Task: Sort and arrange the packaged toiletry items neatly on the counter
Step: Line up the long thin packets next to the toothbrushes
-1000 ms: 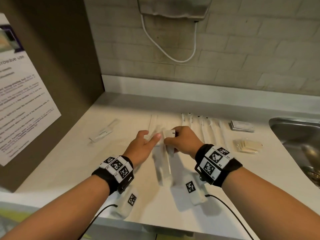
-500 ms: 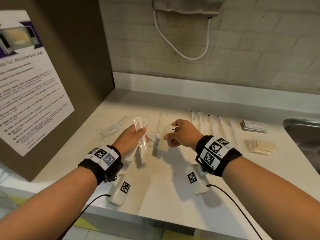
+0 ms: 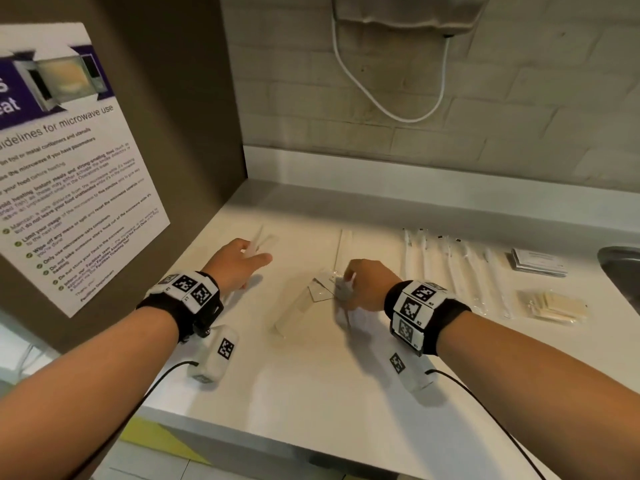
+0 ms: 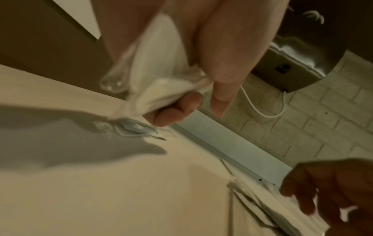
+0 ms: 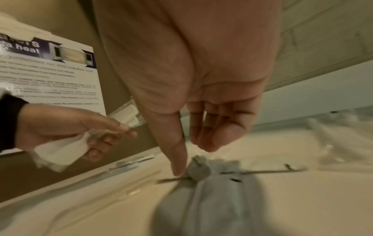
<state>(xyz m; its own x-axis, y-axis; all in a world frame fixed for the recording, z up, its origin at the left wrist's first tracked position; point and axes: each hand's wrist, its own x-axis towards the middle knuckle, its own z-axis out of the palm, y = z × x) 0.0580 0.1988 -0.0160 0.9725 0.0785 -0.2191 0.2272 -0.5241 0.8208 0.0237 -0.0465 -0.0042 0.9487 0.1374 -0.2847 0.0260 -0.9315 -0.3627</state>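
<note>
The near edge of the pale counter is bare but for shadows and the two wrist cams w/ their black wires. A bit further in, a long white packet is laid flat on the counter, tilted, btw the two hands. Just beside it on the right, a small see-through packet w/ a grey thing inside is touched by the right hand; the thumb tip is set down next to it and the other fingers are bent over it from above, close together. Whether it is pinched or only touched can't be told, as that part is blurry. On the left, a soft white packet in clear wrap is held up off the counter by the left hand; 3 fingers are curled round it, w/ the pointer finger stuck out straight. A flat clear packet is seen on the counter just under that hand, by the brown side wall. Further back in the middle, a long thin packet is laid straight, pointing at the back wall. To the right, a row of long white packets is lined up side by side. Past them, near the sink, a flat pile of tan packets is laid, w/ a small pile of white packets just behind it. At the very back, a white cord is hung on the brick wall.
</note>
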